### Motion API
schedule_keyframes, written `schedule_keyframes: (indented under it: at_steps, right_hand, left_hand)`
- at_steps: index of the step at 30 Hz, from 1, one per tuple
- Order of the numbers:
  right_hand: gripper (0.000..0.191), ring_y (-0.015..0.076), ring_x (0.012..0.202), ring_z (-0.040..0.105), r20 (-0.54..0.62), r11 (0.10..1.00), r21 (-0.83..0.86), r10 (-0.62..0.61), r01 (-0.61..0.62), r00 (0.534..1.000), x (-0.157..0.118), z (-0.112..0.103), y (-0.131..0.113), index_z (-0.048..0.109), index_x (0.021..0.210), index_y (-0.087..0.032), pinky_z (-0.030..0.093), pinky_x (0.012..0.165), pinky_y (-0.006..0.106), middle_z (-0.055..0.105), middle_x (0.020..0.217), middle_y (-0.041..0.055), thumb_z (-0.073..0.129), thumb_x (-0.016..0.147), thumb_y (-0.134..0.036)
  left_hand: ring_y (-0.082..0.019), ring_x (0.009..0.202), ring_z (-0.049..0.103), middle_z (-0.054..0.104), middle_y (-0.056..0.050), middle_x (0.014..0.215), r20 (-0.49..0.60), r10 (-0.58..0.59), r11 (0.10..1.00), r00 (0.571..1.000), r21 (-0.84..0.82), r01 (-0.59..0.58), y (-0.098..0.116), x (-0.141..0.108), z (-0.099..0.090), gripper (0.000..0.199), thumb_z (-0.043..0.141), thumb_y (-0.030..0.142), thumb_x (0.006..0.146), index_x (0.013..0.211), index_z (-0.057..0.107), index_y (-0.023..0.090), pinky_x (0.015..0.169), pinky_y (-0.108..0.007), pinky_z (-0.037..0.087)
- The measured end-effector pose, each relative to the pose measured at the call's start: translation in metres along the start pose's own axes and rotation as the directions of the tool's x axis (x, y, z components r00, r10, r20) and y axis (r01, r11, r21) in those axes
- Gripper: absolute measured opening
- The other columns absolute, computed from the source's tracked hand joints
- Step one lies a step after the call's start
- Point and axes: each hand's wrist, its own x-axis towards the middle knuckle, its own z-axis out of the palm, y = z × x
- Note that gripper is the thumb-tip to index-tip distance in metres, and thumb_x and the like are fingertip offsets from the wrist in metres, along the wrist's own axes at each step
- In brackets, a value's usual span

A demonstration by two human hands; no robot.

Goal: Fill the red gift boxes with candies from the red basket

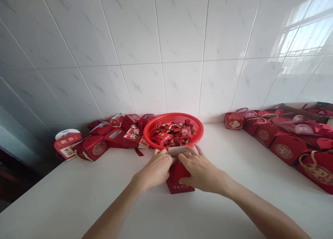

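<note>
pinching a red box point(176, 173), gold lettered, pale flapped: left hand point(159, 167) and right hand point(201, 170).

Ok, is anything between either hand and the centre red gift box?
Nothing visible: the left hand and right hand both touch the red gift box; the red plastic basket sits just beyond it.

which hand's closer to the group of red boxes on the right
Right. The right hand is on the right side of the held box, left of the red boxes; the left hand is on the box's left, farther away.
</note>
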Motion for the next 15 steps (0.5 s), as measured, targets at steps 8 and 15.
schedule_keyframes:
  at_steps: [8, 15]
  right_hand:
    - [0.023, 0.0292, 0.120, 0.053, 0.003, 0.978, 0.180, -0.104, 0.102, 0.995, 0.001, -0.012, 0.019, 0.056, 0.077, -0.022, 0.033, 0.108, 0.053, 0.065, 0.101, 0.0038, 0.064, 0.070, -0.001]
    - [0.015, 0.0248, 0.103, 0.059, 0.017, 0.924, 0.281, -0.277, 0.261, 0.961, -0.004, -0.030, 0.026, 0.061, 0.073, -0.023, 0.036, 0.104, 0.047, 0.066, 0.078, -0.0004, 0.075, 0.079, -0.023]
  left_hand:
    - [-0.021, 0.081, 0.066, 0.073, 0.000, 0.085, 0.048, -0.071, 0.931, 0.996, -0.356, 0.083, -0.002, 0.000, -0.014, 0.021, 0.051, 0.035, 0.093, 0.092, 0.069, 0.024, 0.076, -0.032, 0.047]
    - [-0.029, 0.110, 0.063, 0.071, -0.005, 0.116, 0.005, -0.051, 0.950, 0.999, -0.309, 0.050, 0.004, -0.002, -0.008, 0.035, 0.066, 0.056, 0.082, 0.102, 0.070, 0.027, 0.098, -0.040, 0.043]
